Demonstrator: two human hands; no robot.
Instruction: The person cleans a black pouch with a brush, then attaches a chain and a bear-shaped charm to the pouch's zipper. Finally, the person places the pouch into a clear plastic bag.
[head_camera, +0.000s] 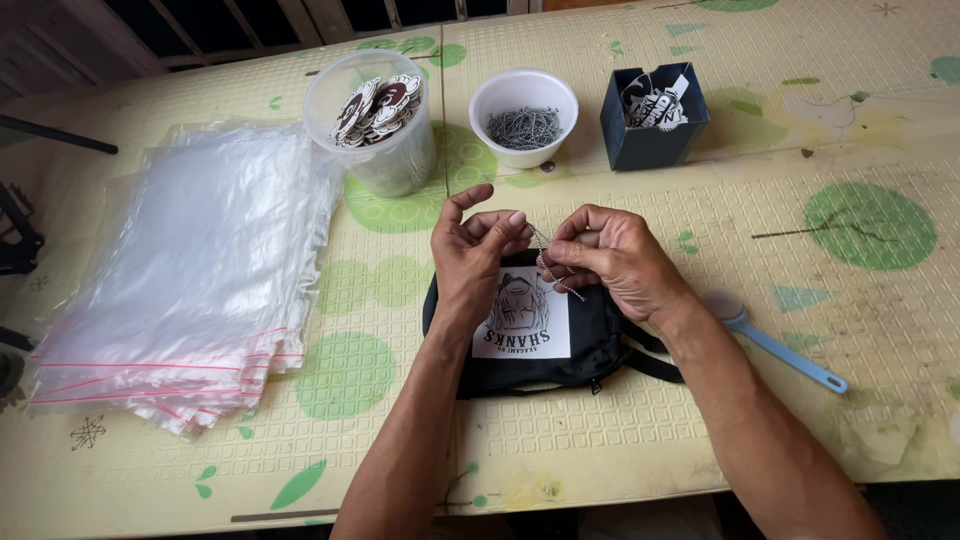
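Observation:
A small black bag (590, 345) with a white printed patch lies on the table in front of me. Above its top edge my left hand (475, 255) and my right hand (615, 258) pinch a thin metal ball chain (553, 268) between their fingertips. The chain hangs in a short loop down onto the patch. Both hands hover just over the bag, fingers curled close together.
A stack of clear zip bags (190, 275) lies at the left. Behind stand a clear tub of round tags (378, 120), a white bowl of ball chains (523, 115) and a dark blue box of tags (655, 115). A light blue handled tool (785, 350) lies to the right.

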